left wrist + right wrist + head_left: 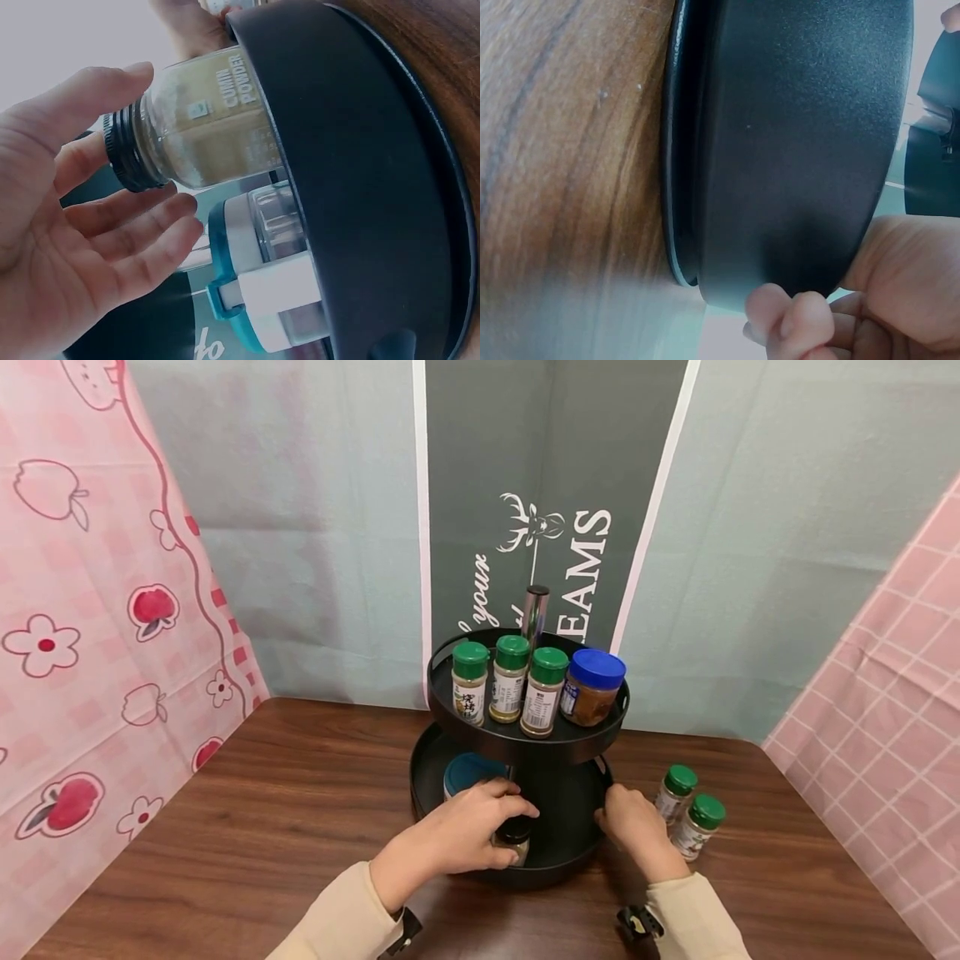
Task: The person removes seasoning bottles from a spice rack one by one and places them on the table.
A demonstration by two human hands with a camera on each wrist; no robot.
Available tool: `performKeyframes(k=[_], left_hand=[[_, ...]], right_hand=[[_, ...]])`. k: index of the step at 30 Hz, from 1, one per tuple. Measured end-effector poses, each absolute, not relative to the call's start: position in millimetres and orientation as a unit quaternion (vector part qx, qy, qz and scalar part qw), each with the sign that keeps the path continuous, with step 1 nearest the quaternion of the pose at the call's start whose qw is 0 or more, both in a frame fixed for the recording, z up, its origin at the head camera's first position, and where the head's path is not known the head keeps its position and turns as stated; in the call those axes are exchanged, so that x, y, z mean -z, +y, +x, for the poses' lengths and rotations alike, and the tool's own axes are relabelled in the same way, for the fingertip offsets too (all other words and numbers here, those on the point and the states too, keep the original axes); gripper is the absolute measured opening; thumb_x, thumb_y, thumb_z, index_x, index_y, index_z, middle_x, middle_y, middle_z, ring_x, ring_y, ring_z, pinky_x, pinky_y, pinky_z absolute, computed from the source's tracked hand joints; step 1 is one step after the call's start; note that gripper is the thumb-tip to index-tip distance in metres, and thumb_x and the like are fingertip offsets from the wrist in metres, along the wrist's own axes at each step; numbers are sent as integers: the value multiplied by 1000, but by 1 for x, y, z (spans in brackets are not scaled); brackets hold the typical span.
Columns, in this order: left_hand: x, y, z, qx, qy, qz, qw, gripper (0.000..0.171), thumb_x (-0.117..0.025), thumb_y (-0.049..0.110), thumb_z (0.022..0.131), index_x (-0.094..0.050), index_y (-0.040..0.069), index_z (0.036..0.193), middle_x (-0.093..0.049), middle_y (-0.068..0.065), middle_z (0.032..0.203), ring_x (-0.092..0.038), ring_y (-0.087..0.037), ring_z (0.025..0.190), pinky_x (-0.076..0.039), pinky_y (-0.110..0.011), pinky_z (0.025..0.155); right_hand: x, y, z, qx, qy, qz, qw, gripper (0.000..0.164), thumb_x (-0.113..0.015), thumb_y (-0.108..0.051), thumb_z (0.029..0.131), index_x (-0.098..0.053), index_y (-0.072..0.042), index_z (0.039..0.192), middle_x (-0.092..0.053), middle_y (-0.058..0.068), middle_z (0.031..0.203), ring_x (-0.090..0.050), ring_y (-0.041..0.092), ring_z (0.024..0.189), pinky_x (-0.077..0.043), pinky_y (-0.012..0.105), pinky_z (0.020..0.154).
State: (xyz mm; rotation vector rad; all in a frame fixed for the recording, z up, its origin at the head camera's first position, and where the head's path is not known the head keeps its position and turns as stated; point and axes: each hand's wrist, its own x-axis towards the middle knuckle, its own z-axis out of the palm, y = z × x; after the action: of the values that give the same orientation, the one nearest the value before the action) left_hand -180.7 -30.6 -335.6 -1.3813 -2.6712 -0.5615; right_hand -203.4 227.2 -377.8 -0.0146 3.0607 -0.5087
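A two-tier black round rack (487, 739) stands on the table. Over its lower tray (562, 814), my left hand (465, 827) holds a glass jar of cumin powder (214, 127) by its black lid, thumb on one side and fingers on the other. The jar stands upright just inside the tray's front wall. Beside it sits a clear container (281, 225) with a teal lid, partly hidden by my left hand in the head view. My right hand (637, 831) grips the tray's right rim, its fingers curled at the wall (802, 150).
The upper tier carries several green-capped spice bottles (542, 693) and a brown jar with a blue lid (596, 681). To the right of my right hand, two green-capped bottles (697, 827) stand on the wooden table (300, 793). Cloth curtains (315, 527) surround the table.
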Motion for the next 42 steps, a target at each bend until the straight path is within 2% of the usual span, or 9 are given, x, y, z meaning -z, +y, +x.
performKeyframes(k=[6, 13, 25, 37, 42], left_hand=[[343, -25, -184, 195, -866, -460, 27, 47, -76, 20, 77, -60, 15, 120, -57, 0, 110, -53, -8, 99, -42, -18, 80], [346, -24, -186, 200, -859, -470, 37, 41, -76, 17, 76, -60, 15, 114, -57, 1, 102, -52, -5, 90, -41, -15, 76], [344, -23, -186, 202, -862, -463, 22, 41, -76, 17, 76, -60, 15, 114, -56, 1, 103, -50, -5, 85, -40, -14, 72], [336, -26, -188, 204, -856, -474, 4, 41, -77, 14, 76, -60, 11, 114, -57, 0, 102, -52, -6, 88, -41, -16, 74], [326, -28, -187, 209, -852, -480, 16, 42, -76, 15, 76, -61, 12, 114, -58, 1, 103, -51, -5, 87, -40, -14, 74]], right_hand=[[379, 227, -204, 167, 986, -9, 15, 26, -56, -6, 85, -49, -6, 60, -45, 9, 52, -46, 22, 44, -35, 33, 44], [379, 228, -204, 162, 987, -10, 11, 24, -55, -6, 85, -49, -6, 62, -45, 9, 54, -46, 23, 45, -36, 34, 45], [378, 228, -204, 163, 986, -13, 11, 24, -55, -7, 85, -49, -6, 62, -46, 9, 53, -46, 23, 45, -36, 34, 44], [378, 228, -204, 162, 987, -10, 13, 24, -55, -7, 85, -48, -5, 62, -45, 10, 55, -45, 23, 46, -35, 34, 46], [378, 227, -204, 160, 987, -9, 15, 24, -55, -7, 85, -49, -6, 63, -45, 10, 56, -46, 23, 47, -35, 35, 46]])
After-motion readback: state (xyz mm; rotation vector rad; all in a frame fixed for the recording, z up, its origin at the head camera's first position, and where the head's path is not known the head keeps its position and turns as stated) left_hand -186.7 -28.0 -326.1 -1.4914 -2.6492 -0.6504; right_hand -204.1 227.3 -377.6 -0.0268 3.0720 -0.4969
